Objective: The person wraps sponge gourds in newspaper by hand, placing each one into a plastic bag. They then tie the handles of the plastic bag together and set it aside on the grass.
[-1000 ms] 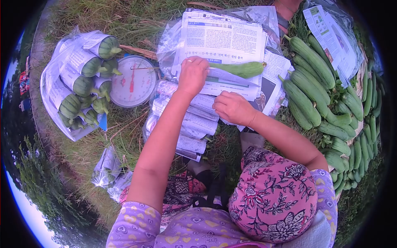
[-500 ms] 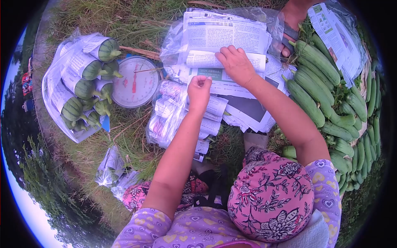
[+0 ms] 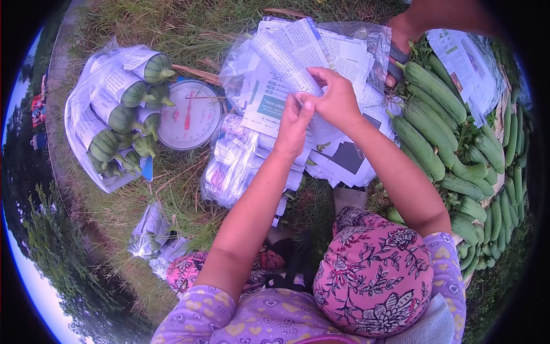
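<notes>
A newspaper roll lies slanted over the stack of newspaper sheets, with a green stem showing near its lower end. What is inside the roll is hidden by paper and hands. My right hand curls over the roll's middle, thumb and fingers around the paper. Against its lower left side, my left hand grips with bent fingers, its thumb touching near the right hand. Just left and below is a clear plastic bag of paper-wrapped rolls.
Striped green squashes in newspaper fill a plastic bag at the left, beside a round dial scale. Long green squashes are piled on the right. Another person's foot stands at the upper right. Small wrapped bundles lie on the grass.
The newspaper roll has turned from level to slanted, its left end now pointing up and away. My left hand has come rightward onto it, and my right hand has shifted its grip lower.
</notes>
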Demonstrator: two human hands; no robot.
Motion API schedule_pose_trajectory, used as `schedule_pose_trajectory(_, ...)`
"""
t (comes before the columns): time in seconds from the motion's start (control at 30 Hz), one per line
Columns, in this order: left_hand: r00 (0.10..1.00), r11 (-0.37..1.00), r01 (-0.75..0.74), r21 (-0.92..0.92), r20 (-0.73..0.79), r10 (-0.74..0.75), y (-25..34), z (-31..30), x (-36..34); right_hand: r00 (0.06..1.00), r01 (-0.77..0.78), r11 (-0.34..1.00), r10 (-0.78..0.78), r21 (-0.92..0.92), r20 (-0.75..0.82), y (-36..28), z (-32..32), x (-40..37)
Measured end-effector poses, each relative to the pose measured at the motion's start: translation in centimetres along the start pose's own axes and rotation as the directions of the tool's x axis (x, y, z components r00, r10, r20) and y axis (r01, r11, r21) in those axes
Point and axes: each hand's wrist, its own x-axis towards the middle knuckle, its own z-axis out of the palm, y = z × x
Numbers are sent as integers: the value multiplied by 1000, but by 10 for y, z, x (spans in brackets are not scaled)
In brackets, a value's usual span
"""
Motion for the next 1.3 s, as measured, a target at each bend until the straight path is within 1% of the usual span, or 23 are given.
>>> schedule_pose_trajectory(0.07, 997, 993, -57, 104, 53, 52, 20, 12, -4, 977, -210, 904, 180, 374, 113, 5, -1, 0)
schedule_pose_trajectory(0.13, 996, 976, 3, 218, 84, -21, 23, 5, -6, 930, -368, 677, 266, 638, 254, -1, -7, -5)
schedule_pose_trajectory(0.23, 994, 850, -19, 526, 99, -39, 36, -2, -13, 882, -469, 680, 321, 564, 345, 1, -17, -18)
schedule_pose_trajectory(0.27, 992, 777, -28, 629, 114, -57, 42, -4, -19, 942, -299, 906, 231, 301, 241, 3, -30, -22)
schedule_pose_trajectory(0.3, 989, 692, -30, 721, 122, -84, 50, -5, -25, 980, -104, 994, 105, -16, 171, -6, -44, -25)
schedule_pose_trajectory(0.33, 985, 644, -33, 765, 136, -110, 59, -4, -31, 996, 23, 994, -13, -110, 90, -27, -56, -29)
schedule_pose_trajectory(0.4, 956, 246, -102, 964, 164, -244, 77, 3, -41, 961, 243, 910, -272, -335, -41, -60, -82, -34)
schedule_pose_trajectory(0.43, 936, 29, -157, 987, 158, -313, 81, 4, -46, 955, 297, 893, -275, -339, 114, -59, -82, -35)
schedule_pose_trajectory(0.47, 910, -90, -351, 932, 317, -266, 75, -2, -53, 926, 350, 875, -270, -334, 263, -56, -81, -35)
schedule_pose_trajectory(0.5, 899, -170, -416, 893, 375, -229, 73, -1, -60, 877, 401, 859, -259, -319, 405, -55, -79, -35)
schedule_pose_trajectory(0.53, 881, -253, -470, 846, 431, -196, 71, 1, -67, 757, 200, 904, 101, -377, 645, -56, -77, -34)
schedule_pose_trajectory(0.57, 859, -337, -512, 790, 484, -168, 70, 2, -73, 633, 68, 958, 175, -280, 754, -44, -70, -36)
schedule_pose_trajectory(0.6, 863, -346, -495, 797, 497, -89, 75, 4, -79, 479, -82, 977, 213, -199, 851, -24, -58, -40)
schedule_pose_trajectory(0.63, 876, -348, -474, 809, 474, -90, 76, 0, -82, 307, -241, 960, 213, -141, 927, -21, -50, -42)
schedule_pose_trajectory(0.73, 906, -356, -423, 833, 403, -131, 82, -17, -90, 595, -47, 987, 151, -153, 790, -43, -35, -82)
schedule_pose_trajectory(0.8, 911, -371, -412, 832, 364, -195, 92, -22, -91, 726, 30, 994, 53, -108, 686, -39, -20, -105)
schedule_pose_trajectory(0.83, 895, -381, -445, 811, 413, -167, 94, -22, -91, 783, 65, 994, 5, -90, 622, -36, -14, -113)
schedule_pose_trajectory(0.87, 877, -389, -475, 789, 459, -140, 96, -21, -92, 770, 44, 999, -21, -19, 637, -32, -12, -115)
schedule_pose_trajectory(0.97, 842, -358, -515, 779, 538, -40, 94, -16, -96, 580, -410, 887, 72, 214, 811, -18, -23, -110)
schedule_pose_trajectory(1.0, 832, -334, -525, 783, 555, -6, 90, -12, -96, 585, -407, 880, 46, 244, 810, -16, -25, -110)
schedule_pose_trajectory(1.1, 799, -252, -524, 813, 572, 184, 75, -5, -99, 668, -264, 958, 98, 112, 738, -20, -45, -116)
schedule_pose_trajectory(1.23, 929, -154, -171, 973, 211, 303, 70, -23, -113, 798, -44, 987, 129, -156, 589, -13, -68, -132)
schedule_pose_trajectory(1.3, 981, -213, 21, 977, 21, 195, 62, -57, -117, 818, 13, 969, 131, -245, 561, -3, -70, -148)
